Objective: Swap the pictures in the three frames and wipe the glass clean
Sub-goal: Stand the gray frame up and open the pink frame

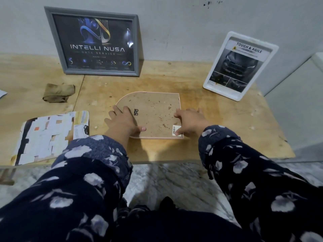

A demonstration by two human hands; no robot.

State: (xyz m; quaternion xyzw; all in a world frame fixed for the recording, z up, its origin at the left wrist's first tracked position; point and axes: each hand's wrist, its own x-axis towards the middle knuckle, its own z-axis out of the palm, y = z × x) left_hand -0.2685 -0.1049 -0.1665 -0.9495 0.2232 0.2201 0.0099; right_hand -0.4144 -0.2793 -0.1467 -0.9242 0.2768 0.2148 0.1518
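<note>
The arched frame (150,114) lies face down at the table's (218,119) centre, backing up. The left hand (122,120) lies flat on its 9 o'clock end, fingers spread; the right hand (189,122) picks at the 3 o'clock edge, fingertips bent, though whether it pinches anything I cannot tell. Best to hold the frame steady and free the backing tabs evenly, one side then the other, so the glass doesn't shift. The cloth (58,93) waits at 10 o'clock.

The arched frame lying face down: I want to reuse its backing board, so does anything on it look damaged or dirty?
The arched frame has a backing board speckled with dark brown spots, densest toward its right side near the barcode sticker. They look like stains, not tears.
</note>
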